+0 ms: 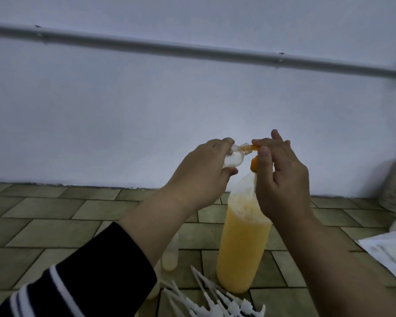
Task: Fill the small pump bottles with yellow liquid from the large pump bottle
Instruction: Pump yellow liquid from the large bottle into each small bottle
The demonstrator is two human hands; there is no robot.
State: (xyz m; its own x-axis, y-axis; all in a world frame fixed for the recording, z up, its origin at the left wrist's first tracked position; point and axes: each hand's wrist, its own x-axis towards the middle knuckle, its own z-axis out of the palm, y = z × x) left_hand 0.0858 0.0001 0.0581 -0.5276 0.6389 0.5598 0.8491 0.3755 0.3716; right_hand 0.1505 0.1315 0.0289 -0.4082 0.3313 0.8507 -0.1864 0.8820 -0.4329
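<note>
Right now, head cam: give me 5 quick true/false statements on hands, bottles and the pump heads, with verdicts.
1. The left hand holds a small clear bottle tipped on its side. True.
2. The small clear bottle is already full of yellow liquid. False: it looks almost empty.
3. The large bottle lies on its side on the floor. False: it stands upright on the tiled floor.
4. The right hand is at the large bottle's orange pump nozzle, whose tip meets the small bottle's neck. True.
5. The loose white pump heads lie behind the large bottle, by the wall. False: they lie in front of it, near the camera.
</note>
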